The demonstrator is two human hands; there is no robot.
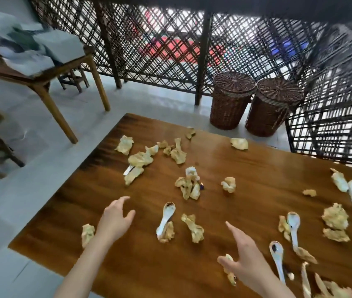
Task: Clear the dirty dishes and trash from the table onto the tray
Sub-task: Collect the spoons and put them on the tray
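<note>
Just beyond the left hand [115,220], whose fingers [121,201] spread wide and empty above the desk [256,168], lies a dirty spoon [166,218] among crumpled napkins [189,186], likely the next pickup. The right hand [246,261] is open too, a napkin scrap [229,261] at its thumb. No tray shows.
</note>
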